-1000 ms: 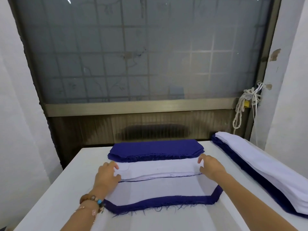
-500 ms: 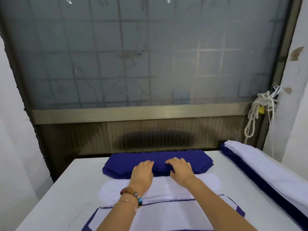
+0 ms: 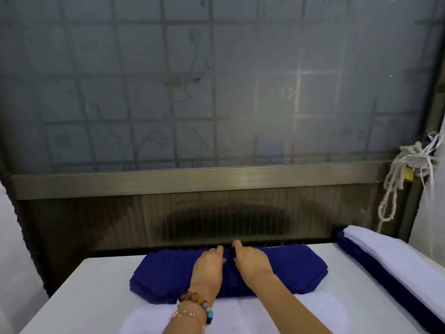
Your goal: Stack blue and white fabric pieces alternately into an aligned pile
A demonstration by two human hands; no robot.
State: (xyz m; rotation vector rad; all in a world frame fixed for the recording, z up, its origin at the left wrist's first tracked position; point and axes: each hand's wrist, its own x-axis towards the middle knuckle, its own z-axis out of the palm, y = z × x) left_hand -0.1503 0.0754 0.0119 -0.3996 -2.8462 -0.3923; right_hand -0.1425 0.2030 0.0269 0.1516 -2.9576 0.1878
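Both hands out in front, palms down, side by side on top of blue stack [image 3: 296,268]. Left hand [image 3: 209,263]: fingers straight and together, pointing at far edge of worktop [image 3: 79,300], tips reach far rim of the stack. Right hand [image 3: 252,261]: same pose, fingers straight, index tip highest, just past the far rim. Hands near each other, thin gap between, thumbs facing inward. Grip: both flat and loose, pressing on cloth, nothing pinched or curled round that shows. Both forearms come in from near edge, right one slanting in from the right, and cross over white fabric [image 3: 313,312].

Counts: 2 hands. 1 blue stack, many layers, number of pieces cannot tell; sits mid far edge of worktop, long side along that edge, corners cut off. 1 patch of white fabric, flat, just nearer than the blue stack and touching its near rim, runs off bottom of view; one piece or more, cannot tell. 1 long pile [image 3: 390,259] along right edge up to far right corner, white layers on top of blue layers, apart from the blue stack. 2 bracelets on left wrist: bead bracelet [image 3: 196,300] and thin gold chain [image 3: 186,315] behind it. 1 rope [image 3: 397,184] knotted and hanging beyond far right corner, beside frosted window [image 3: 216,92]
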